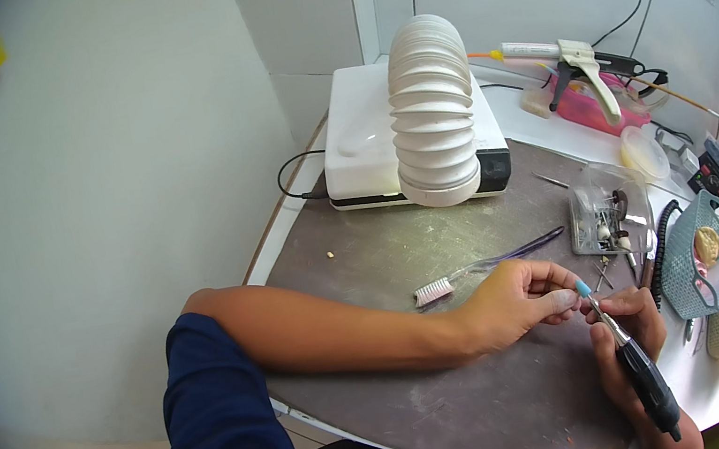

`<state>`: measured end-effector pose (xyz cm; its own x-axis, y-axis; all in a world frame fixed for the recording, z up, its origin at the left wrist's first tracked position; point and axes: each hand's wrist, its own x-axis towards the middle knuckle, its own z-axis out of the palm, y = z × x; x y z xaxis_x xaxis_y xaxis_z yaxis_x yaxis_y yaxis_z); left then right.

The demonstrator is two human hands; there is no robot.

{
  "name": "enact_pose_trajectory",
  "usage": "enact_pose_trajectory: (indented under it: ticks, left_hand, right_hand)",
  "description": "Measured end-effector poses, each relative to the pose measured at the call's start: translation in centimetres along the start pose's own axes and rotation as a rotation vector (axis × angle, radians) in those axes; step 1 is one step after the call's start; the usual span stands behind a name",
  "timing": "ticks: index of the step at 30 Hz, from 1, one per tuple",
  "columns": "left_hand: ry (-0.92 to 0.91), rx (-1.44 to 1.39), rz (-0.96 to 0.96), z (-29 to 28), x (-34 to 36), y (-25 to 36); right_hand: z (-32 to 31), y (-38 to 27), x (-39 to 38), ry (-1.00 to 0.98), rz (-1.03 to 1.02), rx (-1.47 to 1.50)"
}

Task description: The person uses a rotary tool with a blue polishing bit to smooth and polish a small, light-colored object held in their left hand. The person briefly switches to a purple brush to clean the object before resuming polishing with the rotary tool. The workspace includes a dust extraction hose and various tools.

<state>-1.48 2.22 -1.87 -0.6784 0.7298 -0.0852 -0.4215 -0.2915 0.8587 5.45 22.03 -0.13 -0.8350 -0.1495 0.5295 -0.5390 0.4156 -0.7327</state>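
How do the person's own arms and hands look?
The left arm has a creased, dark blue sleeve ending near the elbow; no sleeve shows on the right arm. The left hand and right hand wear no gloves, and no watch or bracelet shows.

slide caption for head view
Right hand holding a slim black-and-silver handpiece, small light-blue piece at its end, beside the left hand.

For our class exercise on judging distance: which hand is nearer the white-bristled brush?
The left hand: it is just beside the brush, on its near side. The right hand, holding the black handpiece, is farther off, to the right and closer to the person.
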Motion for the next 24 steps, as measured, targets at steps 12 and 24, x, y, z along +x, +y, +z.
enact_pose_trajectory:
  ticks: [12, 24]
  left_hand:
    - [0.03, 0.024, -0.055, 0.6, -0.2, 1.3]
    - [0.062, 0.005, -0.091, 0.9, -0.1, 1.6]
  right_hand:
    - [-0.5, 0.2, 0.0, -0.006, -0.035, -0.005]
    - [-1.1, 0.8, 0.6, -0.075, -0.052, 0.02]
